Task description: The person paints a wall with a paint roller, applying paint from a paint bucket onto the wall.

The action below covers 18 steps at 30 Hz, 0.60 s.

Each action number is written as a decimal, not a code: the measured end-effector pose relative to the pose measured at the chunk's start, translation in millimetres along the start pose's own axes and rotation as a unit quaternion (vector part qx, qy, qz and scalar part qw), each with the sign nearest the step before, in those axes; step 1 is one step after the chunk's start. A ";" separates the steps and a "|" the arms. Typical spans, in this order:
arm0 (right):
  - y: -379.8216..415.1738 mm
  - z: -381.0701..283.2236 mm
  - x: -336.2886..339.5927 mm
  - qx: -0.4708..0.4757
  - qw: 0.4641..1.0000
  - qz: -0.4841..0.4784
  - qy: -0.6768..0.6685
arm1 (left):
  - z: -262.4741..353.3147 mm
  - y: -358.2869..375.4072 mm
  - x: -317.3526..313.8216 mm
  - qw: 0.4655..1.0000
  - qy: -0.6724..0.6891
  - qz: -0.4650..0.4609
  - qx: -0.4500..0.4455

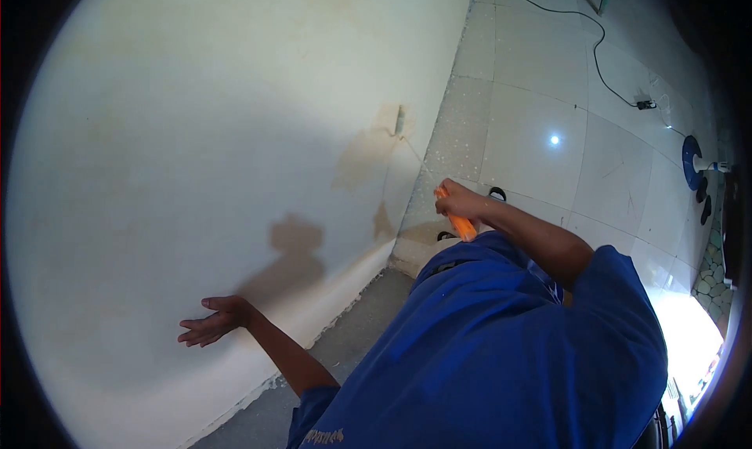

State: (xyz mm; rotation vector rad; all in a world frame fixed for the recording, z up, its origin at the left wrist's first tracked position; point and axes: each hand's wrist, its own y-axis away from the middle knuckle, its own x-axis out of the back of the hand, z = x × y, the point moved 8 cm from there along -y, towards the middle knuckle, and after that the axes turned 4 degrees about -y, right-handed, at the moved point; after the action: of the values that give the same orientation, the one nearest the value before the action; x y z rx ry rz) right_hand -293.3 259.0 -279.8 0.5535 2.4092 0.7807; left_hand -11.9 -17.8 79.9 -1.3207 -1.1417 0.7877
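Note:
My right hand (460,201) is wrapped around the orange handle of a paint roller (464,229), in front of my waist. A thin rod runs from the handle up to the small roller head (400,120), which is at the lower part of the pale wall (196,96). Around the head the wall shows a darker tan patch, partly overlapped by shadow. Out to the left, my left hand (213,322) has its fingers spread and holds nothing, with the wall behind it.
Paint specks dot the floor tiles (533,65) along the wall's rough bottom edge. A black cable (599,45) crosses the tiles to a small black plug piece (645,105). Farther right stand a blue round base (692,163) with a white stem and dark sandals (706,208).

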 end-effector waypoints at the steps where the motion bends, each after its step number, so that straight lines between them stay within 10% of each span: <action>1: -20.9 8.0 7.1 -0.009 1.000 0.018 -0.003 | 0.3 -0.3 -0.2 1.000 0.002 0.000 -0.001; 18: 2.0 -49.3 26.7 0.034 0.999 0.030 -0.018 | -6.5 3.6 -4.8 0.999 -0.037 -0.010 -0.010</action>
State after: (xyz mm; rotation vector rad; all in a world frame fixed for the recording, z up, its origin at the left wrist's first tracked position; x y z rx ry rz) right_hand -343.1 254.3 -254.5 0.6641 2.4025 0.7100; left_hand -6.7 -23.9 76.2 -1.3051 -1.2228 0.8188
